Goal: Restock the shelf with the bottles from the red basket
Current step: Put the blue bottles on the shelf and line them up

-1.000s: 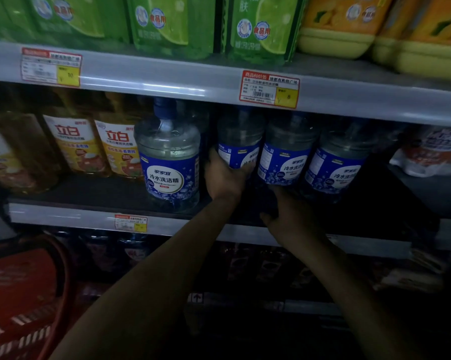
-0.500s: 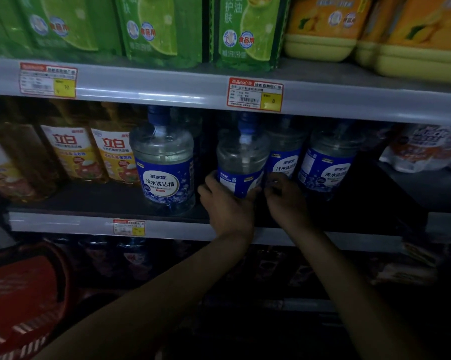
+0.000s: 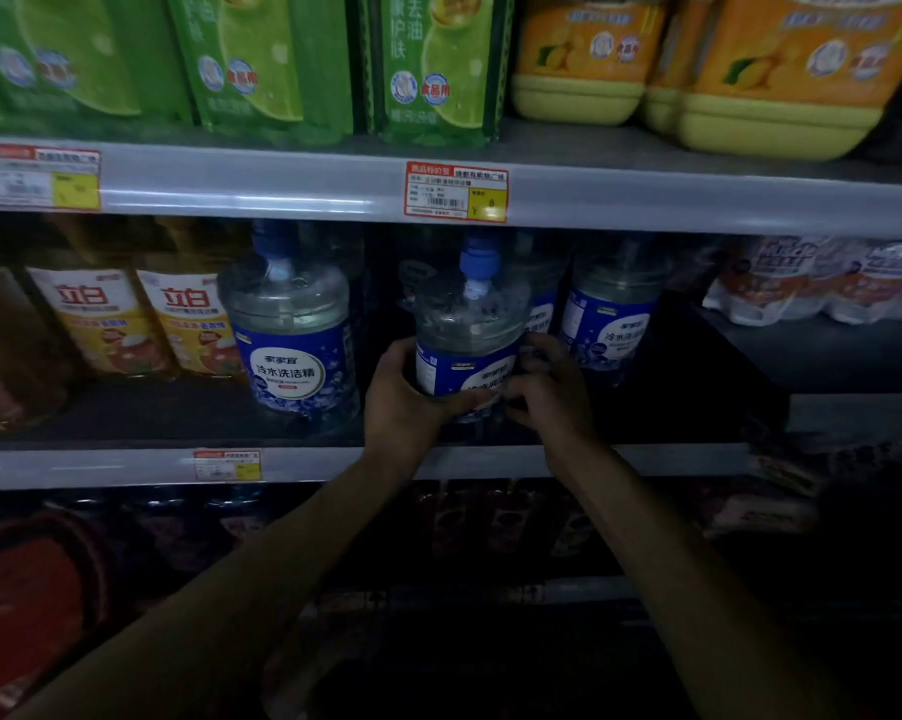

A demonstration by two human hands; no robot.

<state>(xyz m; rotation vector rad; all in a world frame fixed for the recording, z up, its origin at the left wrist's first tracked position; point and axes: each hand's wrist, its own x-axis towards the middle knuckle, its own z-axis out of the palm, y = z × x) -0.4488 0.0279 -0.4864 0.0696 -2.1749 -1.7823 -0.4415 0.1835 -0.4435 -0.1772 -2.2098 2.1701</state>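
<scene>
The fingers [image 3: 469,402] of the left hand [image 3: 404,407] curl across the lower front of a clear bottle [image 3: 469,330] with a blue cap and blue label, while the right hand [image 3: 552,392] wraps its fingers round the bottle's right flank, so both hands are closed on it. The bottle stands upright near the front edge of the middle shelf [image 3: 126,462], with a matching blue-label bottle [image 3: 290,345] to its left, apart from it, and another [image 3: 612,324] just behind its right side. Well below and left of the held bottle, the red basket [image 3: 27,610] shows at the frame's corner, its contents too dark to tell.
</scene>
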